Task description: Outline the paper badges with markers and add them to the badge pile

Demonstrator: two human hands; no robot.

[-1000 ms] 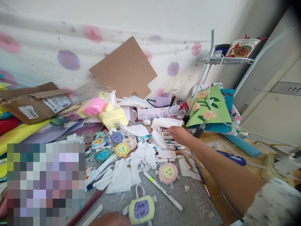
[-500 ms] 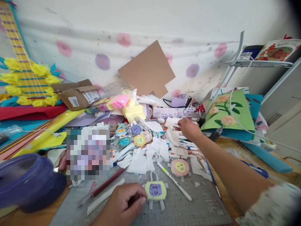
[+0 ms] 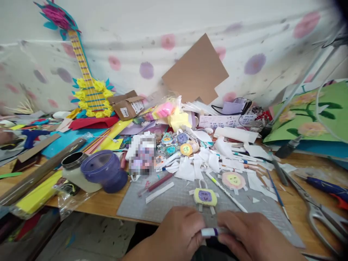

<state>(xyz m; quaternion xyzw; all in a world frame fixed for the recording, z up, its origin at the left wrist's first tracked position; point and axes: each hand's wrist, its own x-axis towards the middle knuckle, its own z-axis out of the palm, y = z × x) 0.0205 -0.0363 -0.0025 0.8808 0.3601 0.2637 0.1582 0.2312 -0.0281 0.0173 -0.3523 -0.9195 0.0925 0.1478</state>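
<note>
At near edge of grey cutting mat [image 3: 174, 203], bottom centre of head view: left hand [image 3: 176, 235] and right hand [image 3: 252, 237] brought together, fingertips meeting on a small white marker [image 3: 210, 231] with a purple band. Both sets of fingers curled in, pinching the marker from opposite ends; marker lying roughly level between them, only a short middle section visible. Just beyond the hands, on the mat: yellow felt badge [image 3: 205, 197] with purple centre, flat, apart from the fingers. Further back: pink-and-yellow smiley badge [image 3: 233, 179], white pen [image 3: 225, 192] lying diagonally, heap of white paper scraps [image 3: 201, 163]. To the left, off the mat: purple jar [image 3: 104, 175] tipped against a white pot [image 3: 74, 174]. To the right on wooden table [image 3: 296, 203]: scissors [image 3: 312, 210]. Leaning on the back wall: brown cardboard sheet [image 3: 195, 72], paper guitar [image 3: 87, 83].
</note>
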